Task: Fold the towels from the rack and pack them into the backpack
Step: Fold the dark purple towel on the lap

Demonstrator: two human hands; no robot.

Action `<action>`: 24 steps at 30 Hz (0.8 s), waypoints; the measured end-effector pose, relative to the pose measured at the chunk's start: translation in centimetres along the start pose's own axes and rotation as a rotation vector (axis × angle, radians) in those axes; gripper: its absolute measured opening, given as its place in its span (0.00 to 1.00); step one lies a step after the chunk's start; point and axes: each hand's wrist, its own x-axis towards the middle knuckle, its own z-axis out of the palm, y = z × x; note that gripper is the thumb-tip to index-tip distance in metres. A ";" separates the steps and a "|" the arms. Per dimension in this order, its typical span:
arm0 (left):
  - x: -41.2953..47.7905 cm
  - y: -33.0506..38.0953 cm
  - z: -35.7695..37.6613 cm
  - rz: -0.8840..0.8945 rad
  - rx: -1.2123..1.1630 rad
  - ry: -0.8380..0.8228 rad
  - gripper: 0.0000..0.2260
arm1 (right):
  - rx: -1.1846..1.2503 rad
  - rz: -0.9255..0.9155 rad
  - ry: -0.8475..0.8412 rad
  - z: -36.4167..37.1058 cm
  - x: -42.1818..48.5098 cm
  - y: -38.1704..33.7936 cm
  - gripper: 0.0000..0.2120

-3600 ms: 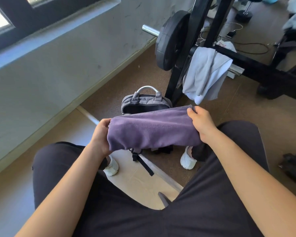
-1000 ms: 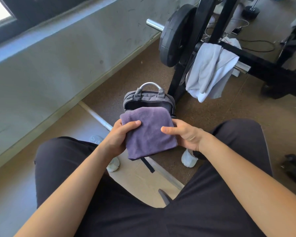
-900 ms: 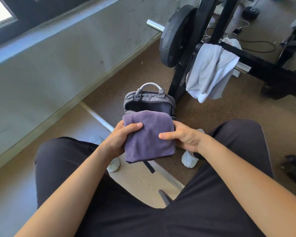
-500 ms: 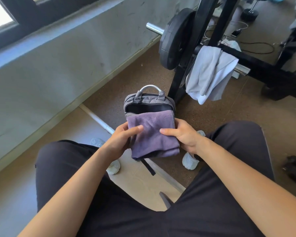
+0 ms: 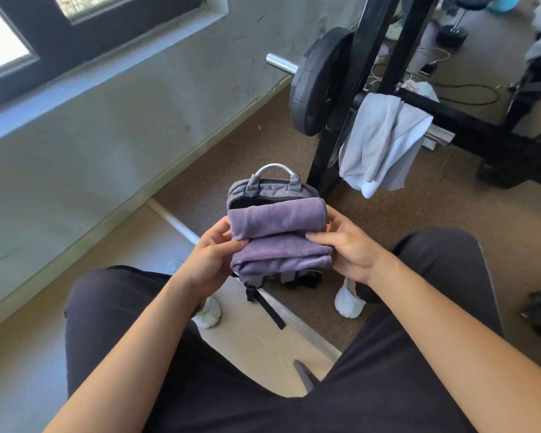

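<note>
Lying gripped between the hands (left [image 5: 211,254], right [image 5: 347,250]), folded purple towel [image 5: 278,235] above backpack [image 5: 272,190]

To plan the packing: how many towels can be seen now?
2: purple towel gripped by the left hand and right hand; grey towel hanging on the rack. Others may be hidden.

1. My towel [image 5: 278,242], stretched wide between my hands a few seconds back and then a flat square, is now a short, thick bundle.
2. Its far half has folded over, so two stacked layers show.
3. My left hand [image 5: 210,260] and right hand [image 5: 347,251] have closed in and pinch its ends.
4. It hides more of the backpack [image 5: 272,190] mouth.
</note>
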 end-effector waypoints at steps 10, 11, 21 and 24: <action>-0.2 1.1 1.1 -0.018 -0.142 -0.049 0.17 | 0.101 -0.028 -0.176 0.1 -0.8 -0.8 0.11; -0.1 1.1 1.2 -0.038 -0.148 -0.027 0.21 | 0.061 -0.025 -0.157 0.0 -0.8 -0.8 0.16; 0.6 -0.8 0.5 -0.134 0.190 0.070 0.15 | -0.585 -0.192 0.096 -0.3 0.1 1.0 0.09; 0.8 -1.2 0.0 -0.175 0.259 0.138 0.26 | -0.717 -0.250 0.087 -0.8 0.4 1.6 0.08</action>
